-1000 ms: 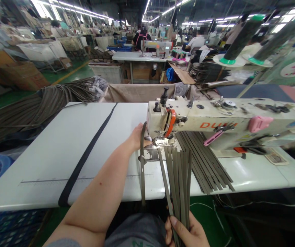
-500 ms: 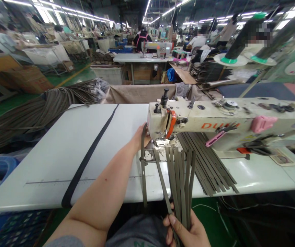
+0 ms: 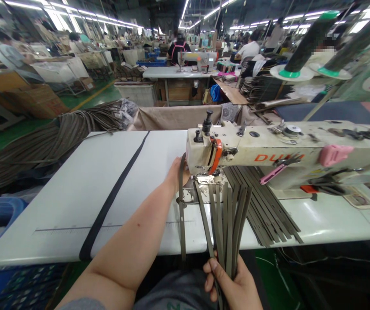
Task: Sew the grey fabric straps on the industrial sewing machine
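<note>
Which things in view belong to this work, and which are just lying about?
Seemingly in use:
right hand gripping held strips
left hand at sewing machine
laid-out strips on the table

Apparently just lying about:
dark band
pink-handled tool
blue bin

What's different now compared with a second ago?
The right hand has moved slightly closer to the table edge, and the far ends of the strips it holds have fanned further right. Nothing is visibly taken up or let go. The left hand is still by the needle end of the sewing machine; the dark band across the table lies as before.
</note>
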Tool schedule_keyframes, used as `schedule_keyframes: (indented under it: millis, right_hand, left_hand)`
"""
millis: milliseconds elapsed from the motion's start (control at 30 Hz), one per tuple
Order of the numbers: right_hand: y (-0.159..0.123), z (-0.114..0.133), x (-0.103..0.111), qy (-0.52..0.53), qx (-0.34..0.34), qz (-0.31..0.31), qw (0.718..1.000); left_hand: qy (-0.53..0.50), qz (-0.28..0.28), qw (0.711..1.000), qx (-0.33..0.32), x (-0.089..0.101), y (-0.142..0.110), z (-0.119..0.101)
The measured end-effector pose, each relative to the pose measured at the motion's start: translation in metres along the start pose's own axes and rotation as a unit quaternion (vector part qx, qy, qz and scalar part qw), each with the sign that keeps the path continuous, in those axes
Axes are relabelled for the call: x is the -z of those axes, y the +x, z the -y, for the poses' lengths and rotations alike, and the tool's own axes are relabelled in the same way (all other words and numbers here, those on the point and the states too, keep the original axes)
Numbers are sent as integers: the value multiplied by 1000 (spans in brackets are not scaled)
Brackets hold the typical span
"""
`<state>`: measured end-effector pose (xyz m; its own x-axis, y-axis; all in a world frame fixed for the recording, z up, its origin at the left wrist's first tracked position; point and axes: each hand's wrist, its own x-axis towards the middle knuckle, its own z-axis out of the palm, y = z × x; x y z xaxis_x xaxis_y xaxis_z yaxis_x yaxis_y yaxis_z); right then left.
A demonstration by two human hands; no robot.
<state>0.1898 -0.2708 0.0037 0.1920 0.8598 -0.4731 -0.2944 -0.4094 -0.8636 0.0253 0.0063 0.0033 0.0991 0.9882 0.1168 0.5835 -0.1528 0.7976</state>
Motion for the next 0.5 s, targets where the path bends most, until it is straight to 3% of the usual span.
schedule_keyframes:
  millis: [500]
  right_hand:
    - [2, 6, -2, -41, 0, 15, 999]
  left_hand:
    - [-37, -19, 999, -18, -6, -3, -2]
